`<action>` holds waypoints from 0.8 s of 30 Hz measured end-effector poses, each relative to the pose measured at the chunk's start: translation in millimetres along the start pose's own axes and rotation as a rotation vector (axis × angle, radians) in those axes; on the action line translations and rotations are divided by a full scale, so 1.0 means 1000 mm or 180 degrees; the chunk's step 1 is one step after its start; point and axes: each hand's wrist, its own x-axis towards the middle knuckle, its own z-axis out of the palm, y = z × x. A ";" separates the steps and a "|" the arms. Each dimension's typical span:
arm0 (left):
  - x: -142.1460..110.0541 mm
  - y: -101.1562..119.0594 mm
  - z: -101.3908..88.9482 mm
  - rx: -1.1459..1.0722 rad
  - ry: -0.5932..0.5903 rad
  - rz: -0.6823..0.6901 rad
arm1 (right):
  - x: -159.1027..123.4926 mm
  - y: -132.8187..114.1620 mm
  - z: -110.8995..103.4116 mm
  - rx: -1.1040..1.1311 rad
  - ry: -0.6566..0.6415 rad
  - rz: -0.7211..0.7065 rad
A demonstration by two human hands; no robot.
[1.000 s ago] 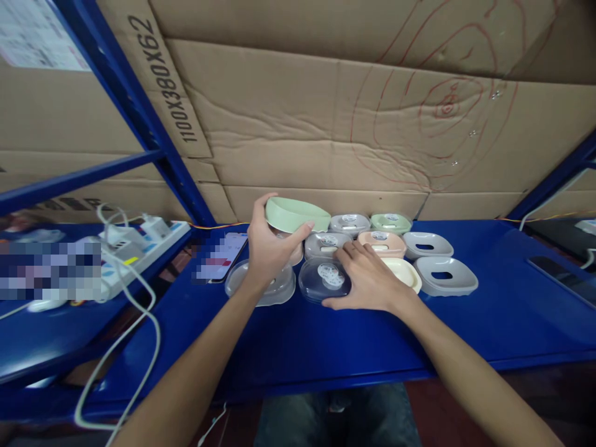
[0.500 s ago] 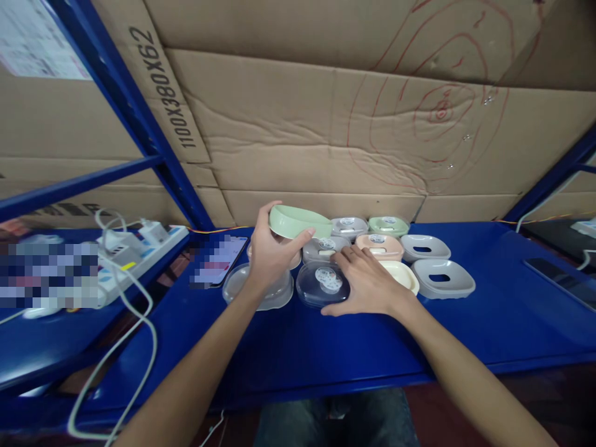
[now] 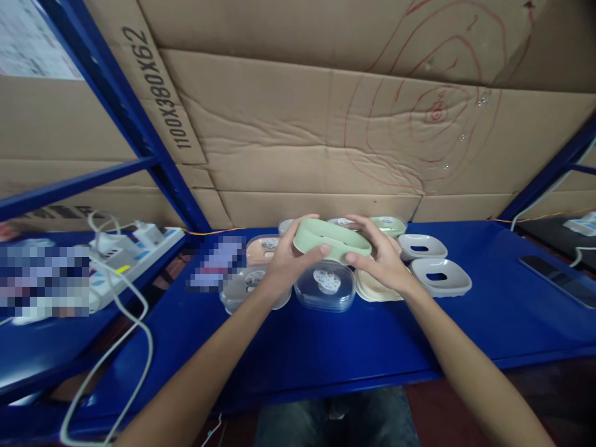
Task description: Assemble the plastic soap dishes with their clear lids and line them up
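Note:
Tilted above the blue shelf, a light green soap dish (image 3: 333, 239) is held between both hands. My left hand (image 3: 291, 257) grips its left end, thumb on the near side. On the right end, my right hand (image 3: 384, 257) is closed round it, with the thumb in front and fingers behind. Just below are stacked clear lids (image 3: 326, 292) with a round sticker. A cream soap dish stack (image 3: 378, 290) lies under my right hand, partly hidden. Beneath my left wrist is a clear-covered soap dish (image 3: 237, 290).
Covered soap dishes stand behind, one peach (image 3: 259, 249) and one green (image 3: 391, 225). Two open grey dishes (image 3: 440, 279) sit at the right. A phone (image 3: 556, 279) lies far right. Power strips (image 3: 139, 251) and looping white cables (image 3: 148, 335) occupy the left. Cardboard (image 3: 279, 130) backs the shelf.
My left hand has brought the green soap dish rightward and slightly down. My right hand has left the clear lids, risen, and taken hold of the dish's right end.

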 end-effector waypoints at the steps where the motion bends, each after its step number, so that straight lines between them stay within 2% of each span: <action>1: -0.002 0.000 0.002 -0.0005 -0.0076 -0.0017 | 0.000 -0.002 0.001 -0.0009 -0.0045 0.0001; 8: -0.004 0.000 0.001 -0.0025 -0.0264 -0.0136 | 0.003 -0.011 0.001 -0.0089 0.0091 0.0088; 19: -0.003 0.000 0.004 -0.0405 -0.0462 -0.0247 | 0.007 -0.006 0.003 0.0358 0.0412 0.0357; 22: -0.002 0.001 0.001 -0.0238 -0.0521 -0.0278 | 0.008 0.000 0.002 0.0408 0.0524 0.0447; 24: -0.001 0.003 -0.003 0.0137 -0.0574 -0.0240 | 0.008 0.007 0.000 0.0385 0.0688 0.0573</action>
